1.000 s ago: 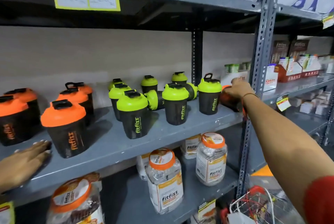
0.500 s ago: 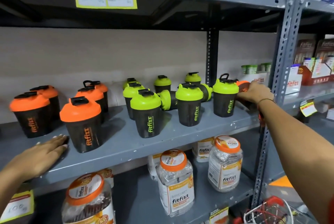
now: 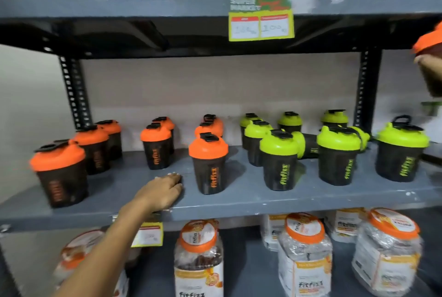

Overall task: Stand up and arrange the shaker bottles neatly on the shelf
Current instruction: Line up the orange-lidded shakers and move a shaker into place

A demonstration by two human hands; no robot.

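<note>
One orange-lid shaker [image 3: 429,41] is off the shelf [image 3: 239,198], clamped in the right hand [image 3: 430,64] at the 2 o'clock edge of view. It is cut off by the frame and looks roughly upright, but that can't be confirmed. The left hand [image 3: 165,191] lies flat and empty on the shelf front, palm down, just at 9 o'clock of the front orange shaker [image 3: 208,165] and close to it; contact can't be told. The hands are well apart.

Key relation: the held bottle sits at 3 o'clock of the whole green group [image 3: 278,160], while the orange group lies at 9 o'clock of the greens. Judgement: it has to travel toward 9 o'clock across the green lids. The likely slot is in front of the two-deep middle orange column [image 3: 156,150], at 12 o'clock of the left hand.

Count on the shelf:
- Orange lids standing: eight, in columns of three, two and three.
- Green lids standing: seven.
- Green lying down: one bottle [image 3: 309,148], long axis 9-to-3 o'clock, lid toward 9, between the front green shakers.
- A green bit at 3 o'clock of it may be a second lid; can't tell.

The lying bottle is not yet stood up. The right hand is nearer to it, but it's occupied.
</note>
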